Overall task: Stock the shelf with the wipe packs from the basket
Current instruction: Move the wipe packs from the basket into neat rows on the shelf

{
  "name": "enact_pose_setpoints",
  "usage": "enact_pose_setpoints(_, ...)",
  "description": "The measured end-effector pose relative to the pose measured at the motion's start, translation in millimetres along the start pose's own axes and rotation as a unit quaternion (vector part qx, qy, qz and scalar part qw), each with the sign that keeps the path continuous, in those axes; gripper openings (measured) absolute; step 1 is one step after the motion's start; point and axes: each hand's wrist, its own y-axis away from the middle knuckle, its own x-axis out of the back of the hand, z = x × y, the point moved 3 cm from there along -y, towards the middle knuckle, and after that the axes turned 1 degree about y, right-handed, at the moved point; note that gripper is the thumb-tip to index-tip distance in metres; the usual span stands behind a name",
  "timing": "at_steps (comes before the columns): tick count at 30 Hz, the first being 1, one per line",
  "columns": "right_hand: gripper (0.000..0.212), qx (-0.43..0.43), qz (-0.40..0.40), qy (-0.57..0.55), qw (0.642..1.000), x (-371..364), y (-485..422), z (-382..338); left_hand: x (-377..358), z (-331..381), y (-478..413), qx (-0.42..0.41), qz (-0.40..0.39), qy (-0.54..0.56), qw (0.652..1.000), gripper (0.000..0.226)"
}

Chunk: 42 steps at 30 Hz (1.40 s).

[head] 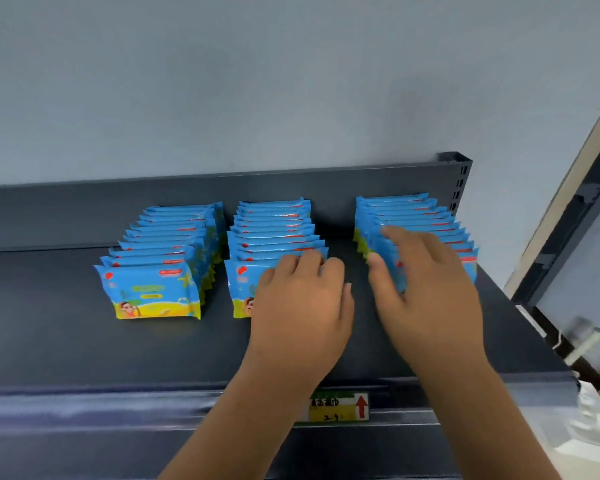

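Note:
Three rows of blue wipe packs stand upright on a dark grey shelf [66, 341]: a left row [149, 292], a middle row [274, 230] and a right row [406, 213]. My left hand [302, 306] lies flat against the front pack of the middle row. Its fingertips are hooked over the pack's top and its thumb is off to the right. My right hand [426, 289] covers the front of the right row, with the thumb at the pack's left edge and the fingers across its top. The basket is out of view.
A yellow and green price label [336, 407] with a red arrow sits on the shelf's front rail. The shelf's slotted upright [459, 181] stands at the back right against a pale wall [257, 81]. A dark door frame [568, 220] runs down the right side.

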Motion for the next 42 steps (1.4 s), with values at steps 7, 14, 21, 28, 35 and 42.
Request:
enact_pose_setpoints(7, 0.038, 0.096, -0.034, 0.016, 0.995, -40, 0, -87, 32, -89, 14, 0.006, 0.032, -0.037, 0.999, 0.028)
enact_pose_setpoints(14, 0.015, -0.11, -0.005, -0.411, 0.905, -84, 12, -187, 61, -207, 46, 0.163, 0.129, 0.372, 0.905, 0.011)
enact_pose_setpoints(21, 0.027, -0.256, -0.029, -0.474, 0.842, -154, 10, -247, 64, -294, 47, 0.38, 0.111, 0.586, 0.707, 0.022)
enact_pose_setpoints(28, 0.05, -0.381, -0.054, -0.438, 0.812, -192, 7, -232, -2, -309, 42, 0.445, -0.046, 0.652, 0.612, 0.051)
enact_pose_setpoints(35, 0.023, -0.414, -0.082, -0.503, 0.754, -203, 1, -231, -19, -306, 27, 0.46, -0.039, 0.691, 0.556, 0.08)
enact_pose_setpoints(42, 0.026, -0.433, -0.107, -0.57, 0.69, -207, -12, -227, -8, -301, 21, 0.46, -0.038, 0.711, 0.53, 0.06)
